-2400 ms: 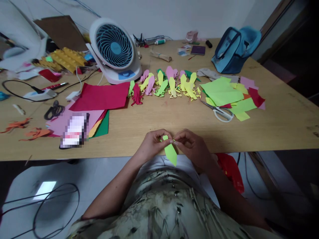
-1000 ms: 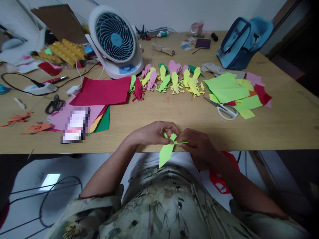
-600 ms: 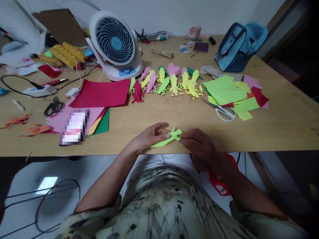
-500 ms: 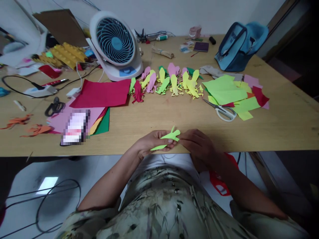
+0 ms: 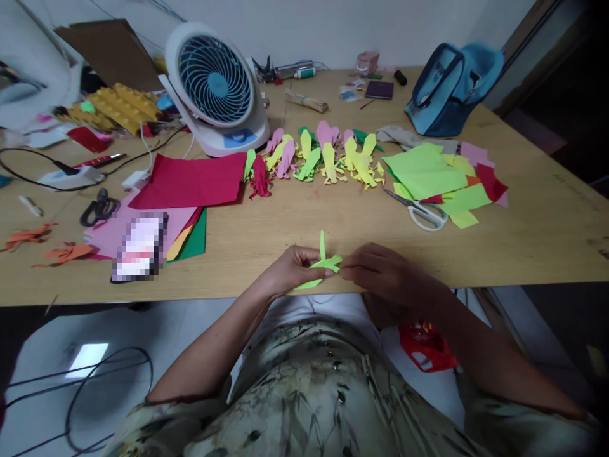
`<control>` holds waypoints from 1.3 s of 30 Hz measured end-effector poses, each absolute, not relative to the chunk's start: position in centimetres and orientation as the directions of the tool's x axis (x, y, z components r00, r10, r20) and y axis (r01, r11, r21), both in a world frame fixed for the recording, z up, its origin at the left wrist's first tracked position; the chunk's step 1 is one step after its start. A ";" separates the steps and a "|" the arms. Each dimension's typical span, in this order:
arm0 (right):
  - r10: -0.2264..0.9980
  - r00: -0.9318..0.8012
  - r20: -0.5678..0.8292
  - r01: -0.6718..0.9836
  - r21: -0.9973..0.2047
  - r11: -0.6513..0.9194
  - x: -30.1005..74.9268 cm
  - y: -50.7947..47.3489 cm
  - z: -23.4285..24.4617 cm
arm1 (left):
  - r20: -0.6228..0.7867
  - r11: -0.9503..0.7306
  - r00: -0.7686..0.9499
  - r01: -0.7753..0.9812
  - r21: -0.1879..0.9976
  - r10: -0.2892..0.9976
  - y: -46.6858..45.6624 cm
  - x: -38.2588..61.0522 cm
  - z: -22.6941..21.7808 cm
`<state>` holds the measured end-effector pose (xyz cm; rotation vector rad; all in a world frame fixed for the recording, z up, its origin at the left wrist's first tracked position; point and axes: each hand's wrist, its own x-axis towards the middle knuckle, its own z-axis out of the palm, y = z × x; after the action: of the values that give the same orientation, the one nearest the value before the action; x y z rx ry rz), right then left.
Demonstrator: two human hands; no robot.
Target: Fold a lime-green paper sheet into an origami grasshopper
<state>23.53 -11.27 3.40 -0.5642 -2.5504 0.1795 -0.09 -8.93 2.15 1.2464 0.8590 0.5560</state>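
Near the table's front edge, my left hand (image 5: 301, 266) grips a lime-green folded paper piece (image 5: 328, 263) with narrow strips. One strip stands up from it, away from me. My right hand (image 5: 375, 270) is closed, its fingertips pinched at the paper's right end. What lies inside that pinch is partly hidden. Beyond my hands runs a row of folded paper figures (image 5: 328, 158) in pink, yellow, green and red. White-handled scissors (image 5: 425, 216) lie to the right, touching a pile of lime-green paper (image 5: 423, 171).
At left lie a red sheet (image 5: 190, 182), a phone (image 5: 140, 246) on coloured sheets, dark-handled scissors (image 5: 99, 208) and orange paper figures (image 5: 66, 252). A fan (image 5: 219, 86) stands at the back, and a blue bag (image 5: 451, 89) at the back right.
The lime-green paper has turned in my left hand, and one strip now sticks up farther. My right hand stays by its right end. The view has shifted slightly.
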 end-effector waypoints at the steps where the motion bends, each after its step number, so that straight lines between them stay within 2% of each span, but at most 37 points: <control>1: 0.436 -0.761 0.480 0.360 -0.247 0.900 23.5 -11.1 3.5 | -0.248 0.259 0.565 0.062 0.964 0.787 -9.1 0.1 2.0; 5: 0.463 -0.713 0.527 0.355 -0.298 0.886 23.2 -10.7 4.1 | -0.238 0.289 0.541 -0.010 0.957 0.807 -9.4 0.8 1.9; 11: 0.512 -0.692 0.509 0.386 -0.337 0.858 22.6 -10.5 4.5 | -0.244 0.276 0.486 0.006 0.961 0.839 -9.9 1.5 2.3; 17: 0.623 -0.606 0.495 0.424 -0.461 0.779 22.2 -10.7 3.7 | -0.182 0.205 0.366 -0.023 0.979 0.912 -10.9 2.0 1.2; 24: 0.849 -0.432 0.303 0.486 -0.715 0.503 21.3 -11.5 3.7 | -0.077 0.069 0.320 0.037 0.997 0.944 -11.4 2.2 1.0; 30: 0.942 -0.284 0.181 0.412 -0.864 0.290 20.3 -11.8 2.8 | -0.012 -0.014 0.249 0.099 0.995 0.968 -12.2 2.5 1.6; 35: 0.964 -0.198 0.179 0.331 -0.913 0.238 19.5 -11.7 2.0 | 0.015 -0.035 0.147 0.135 0.990 0.989 -12.6 2.6 1.2; 39: 0.970 -0.140 0.197 0.326 -0.916 0.233 18.8 -12.0 2.0 | 0.044 -0.068 0.132 0.182 0.981 0.990 -12.6 2.4 0.9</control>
<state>18.80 -11.96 1.98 -1.2314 -1.6356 0.9311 2.42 -12.56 0.87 1.4459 1.2202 1.0594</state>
